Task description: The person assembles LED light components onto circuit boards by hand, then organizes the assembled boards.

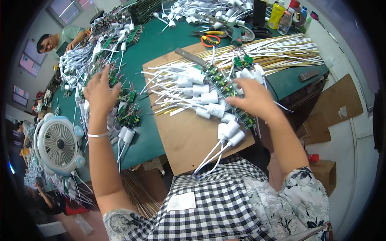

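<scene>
My left hand (pixel 99 90) reaches with spread fingers into a heap of white plugs with wires and small green circuit boards (pixel 128 110) on the green table (pixel 152 48). My right hand (pixel 254 96) rests fingers-down on a row of white cylindrical plugs (pixel 205 98) joined to green boards (pixel 219 80), laid across a brown board (pixel 189 136). Whether either hand grips a piece is hidden under the fingers. A white plug pair (pixel 231 132) hangs over the board's near edge, wires trailing toward my checked apron.
A white desk fan (pixel 58 144) stands at the left. Bundled pale wires (pixel 281 50), orange-handled pliers (pixel 211 39), a glue gun (pixel 236 36) and bottles (pixel 281 16) lie at the back. Another person (pixel 60 38) works far left. Cardboard boxes (pixel 325 168) sit at right.
</scene>
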Demonstrator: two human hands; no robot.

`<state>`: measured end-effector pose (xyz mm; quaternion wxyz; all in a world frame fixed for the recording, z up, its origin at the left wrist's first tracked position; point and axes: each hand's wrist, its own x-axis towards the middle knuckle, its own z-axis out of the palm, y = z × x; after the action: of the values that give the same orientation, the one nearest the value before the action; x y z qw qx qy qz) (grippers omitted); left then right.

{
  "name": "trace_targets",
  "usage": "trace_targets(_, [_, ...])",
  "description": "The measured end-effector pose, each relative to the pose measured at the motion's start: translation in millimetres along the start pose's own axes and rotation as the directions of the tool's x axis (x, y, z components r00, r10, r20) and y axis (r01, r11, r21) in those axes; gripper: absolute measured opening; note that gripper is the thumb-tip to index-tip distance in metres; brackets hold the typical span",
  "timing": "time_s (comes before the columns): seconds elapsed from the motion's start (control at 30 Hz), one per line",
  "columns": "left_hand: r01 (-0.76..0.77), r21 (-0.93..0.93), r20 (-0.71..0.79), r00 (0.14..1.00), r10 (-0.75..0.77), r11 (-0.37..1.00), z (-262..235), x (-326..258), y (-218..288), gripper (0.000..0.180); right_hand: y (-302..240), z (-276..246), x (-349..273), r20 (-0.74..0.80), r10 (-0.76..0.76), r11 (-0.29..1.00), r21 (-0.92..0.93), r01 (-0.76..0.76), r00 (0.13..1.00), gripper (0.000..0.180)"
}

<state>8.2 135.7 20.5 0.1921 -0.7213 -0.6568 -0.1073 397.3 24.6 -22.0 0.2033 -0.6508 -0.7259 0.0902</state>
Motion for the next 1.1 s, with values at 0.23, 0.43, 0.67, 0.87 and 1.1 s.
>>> trace_targets(0.23, [-0.465, -0.510, -0.197, 0.882, 0.428, 0.723, -15, -61, 128, 0.045, -16, 7, 3, -0.006, 0.115, 0.947, 0.301, -0.108, 0.993, 0.035])
trace_targets(0.43, [-0.326, -0.648, -0.269, 0.943, 0.194, 0.688, -32, -67, 138, 0.057, -41, -21, -11, 0.063, -0.228, 0.780, 0.610, 0.143, 0.972, 0.027])
trace_targets(0.67, [-0.052, -0.997, -0.046, 0.992, 0.115, 0.050, -137, -71, 79, 0.025, -118, -33, 10, -0.182, -0.428, 0.552, 0.723, 0.415, 0.885, 0.040])
trace_targets(0.87, [-0.180, -0.676, -0.528, 0.794, -0.300, 0.715, -177, -111, 46, 0.024, -184, -6, 0, -0.567, -0.366, 0.363, 0.644, 0.674, 0.738, 0.074])
trace_targets(1.1, [-0.562, -0.335, -0.312, 0.824, 0.473, 0.756, -117, -156, 126, 0.036, -132, 22, 14, 0.282, -0.636, -0.332, 0.740, -0.585, 0.718, 0.080])
